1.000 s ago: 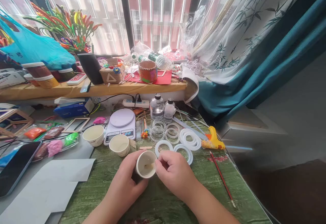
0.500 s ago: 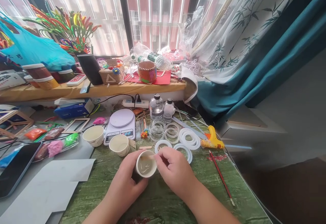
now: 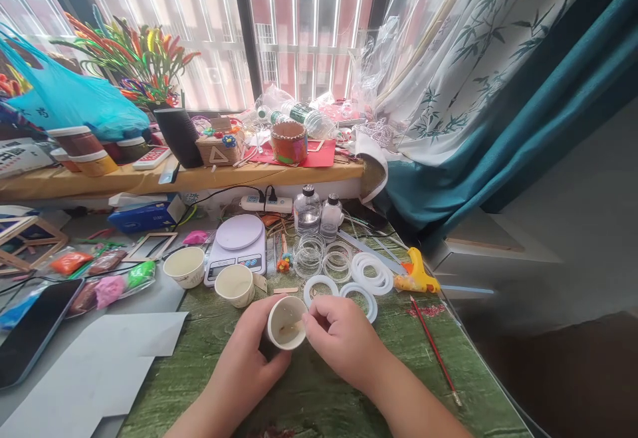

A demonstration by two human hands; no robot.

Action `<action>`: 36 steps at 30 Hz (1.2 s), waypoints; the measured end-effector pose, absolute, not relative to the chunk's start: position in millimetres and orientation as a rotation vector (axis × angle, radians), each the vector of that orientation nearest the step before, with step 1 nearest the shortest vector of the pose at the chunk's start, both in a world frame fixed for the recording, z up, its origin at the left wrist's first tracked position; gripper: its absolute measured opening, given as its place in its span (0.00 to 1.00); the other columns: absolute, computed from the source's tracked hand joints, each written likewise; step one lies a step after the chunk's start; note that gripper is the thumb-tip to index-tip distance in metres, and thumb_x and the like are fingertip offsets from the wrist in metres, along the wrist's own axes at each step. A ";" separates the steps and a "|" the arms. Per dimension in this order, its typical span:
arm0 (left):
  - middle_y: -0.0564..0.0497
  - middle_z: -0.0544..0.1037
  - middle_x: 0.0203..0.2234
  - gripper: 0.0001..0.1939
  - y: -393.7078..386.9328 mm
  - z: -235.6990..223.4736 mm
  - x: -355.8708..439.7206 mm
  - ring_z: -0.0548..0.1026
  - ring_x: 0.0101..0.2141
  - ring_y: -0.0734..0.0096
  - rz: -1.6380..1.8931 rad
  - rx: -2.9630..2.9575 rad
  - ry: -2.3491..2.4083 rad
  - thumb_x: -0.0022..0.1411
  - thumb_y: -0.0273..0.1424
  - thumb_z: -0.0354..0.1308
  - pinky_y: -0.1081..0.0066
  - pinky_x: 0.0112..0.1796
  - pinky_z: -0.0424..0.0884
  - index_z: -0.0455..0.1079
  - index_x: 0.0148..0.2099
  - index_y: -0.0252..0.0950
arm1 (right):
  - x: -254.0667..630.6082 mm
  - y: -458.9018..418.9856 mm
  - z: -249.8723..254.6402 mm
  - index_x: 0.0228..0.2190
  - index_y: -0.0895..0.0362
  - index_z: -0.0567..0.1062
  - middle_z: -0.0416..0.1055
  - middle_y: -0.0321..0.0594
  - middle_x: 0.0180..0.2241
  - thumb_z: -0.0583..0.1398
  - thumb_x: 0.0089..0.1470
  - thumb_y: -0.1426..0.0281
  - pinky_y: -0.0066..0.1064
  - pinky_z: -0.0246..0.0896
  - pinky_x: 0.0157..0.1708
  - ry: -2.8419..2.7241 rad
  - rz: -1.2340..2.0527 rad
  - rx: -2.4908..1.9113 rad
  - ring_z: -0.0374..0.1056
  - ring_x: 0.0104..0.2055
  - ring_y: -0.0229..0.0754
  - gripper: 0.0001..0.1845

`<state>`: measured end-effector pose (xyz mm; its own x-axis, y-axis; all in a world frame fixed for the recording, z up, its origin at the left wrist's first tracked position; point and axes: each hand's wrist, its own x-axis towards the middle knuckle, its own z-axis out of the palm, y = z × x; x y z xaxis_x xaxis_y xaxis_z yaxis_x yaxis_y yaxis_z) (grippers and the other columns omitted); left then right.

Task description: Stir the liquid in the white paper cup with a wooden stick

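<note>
My left hand (image 3: 249, 353) is wrapped round a white paper cup (image 3: 280, 316), tilted so that its inside shows. Some clear liquid seems to lie at the bottom. In the pinched fingers of my right hand (image 3: 343, 335) is a thin wooden stick (image 3: 298, 326), its lower end dipping into the cup. Just beyond the hands lie white silicone ring moulds (image 3: 373, 273) and another flat wooden stick (image 3: 286, 290). A second paper cup (image 3: 234, 285) and a third paper cup (image 3: 184, 266) stand to the left, near a white kitchen scale (image 3: 238, 245).
Two clear bottles (image 3: 307, 211) stand behind clear rings (image 3: 308, 255). At right are a yellow glue gun (image 3: 417, 273) and a red pencil (image 3: 434, 348) near the table edge. White paper (image 3: 100, 371) and a phone (image 3: 37, 331) lie left. A cluttered sill (image 3: 299, 173) runs along the back.
The stick's end has shifted inside the cup, from the far side toward the near right. My left hand keeps its hold on the cup; the view has moved very slightly.
</note>
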<state>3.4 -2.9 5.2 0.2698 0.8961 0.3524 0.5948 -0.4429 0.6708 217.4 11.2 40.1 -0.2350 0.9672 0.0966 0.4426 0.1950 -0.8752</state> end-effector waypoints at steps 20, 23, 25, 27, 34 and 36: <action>0.43 0.79 0.60 0.34 -2.9 6.5 2.4 0.78 0.59 0.47 0.936 2.130 1.362 0.58 0.21 0.60 0.47 0.58 0.77 0.67 0.66 0.46 | 214.7 9.2 40.1 0.23 0.53 0.61 0.61 0.31 0.23 0.57 0.61 0.69 0.32 0.46 0.28 -1.845 0.895 -1.301 0.56 0.26 0.38 0.15; 0.45 0.79 0.60 0.35 -3.3 5.7 2.4 0.78 0.59 0.47 0.937 2.139 1.357 0.58 0.21 0.60 0.46 0.59 0.76 0.66 0.66 0.48 | 215.0 8.8 41.8 0.23 0.53 0.62 0.62 0.32 0.23 0.57 0.62 0.68 0.32 0.47 0.28 -1.791 0.888 -1.328 0.57 0.27 0.38 0.15; 0.46 0.79 0.60 0.35 -3.5 4.7 2.2 0.78 0.59 0.48 0.947 2.139 1.358 0.58 0.21 0.60 0.47 0.59 0.77 0.67 0.66 0.49 | 215.8 9.5 42.5 0.24 0.53 0.62 0.62 0.32 0.23 0.57 0.62 0.68 0.32 0.47 0.28 -1.788 0.917 -1.318 0.57 0.27 0.38 0.15; 0.48 0.79 0.60 0.35 -3.3 4.2 2.0 0.79 0.59 0.49 0.953 2.136 1.362 0.58 0.22 0.60 0.47 0.59 0.77 0.67 0.66 0.50 | 216.8 10.5 42.8 0.24 0.53 0.61 0.61 0.32 0.23 0.56 0.64 0.68 0.32 0.47 0.29 -1.811 0.870 -1.321 0.57 0.27 0.38 0.16; 0.49 0.80 0.60 0.34 -2.3 6.7 2.7 0.79 0.59 0.50 0.959 2.144 1.368 0.59 0.22 0.61 0.50 0.59 0.77 0.67 0.66 0.51 | 219.8 12.0 43.2 0.24 0.53 0.59 0.61 0.32 0.24 0.55 0.66 0.67 0.32 0.46 0.29 -1.826 0.852 -1.348 0.56 0.28 0.38 0.17; 0.48 0.80 0.58 0.34 -2.7 7.5 3.2 0.80 0.58 0.51 0.964 2.138 1.356 0.59 0.22 0.60 0.51 0.57 0.78 0.67 0.65 0.50 | 219.4 11.4 42.8 0.24 0.53 0.58 0.59 0.31 0.23 0.56 0.64 0.68 0.33 0.44 0.28 -1.865 0.870 -1.351 0.55 0.27 0.38 0.18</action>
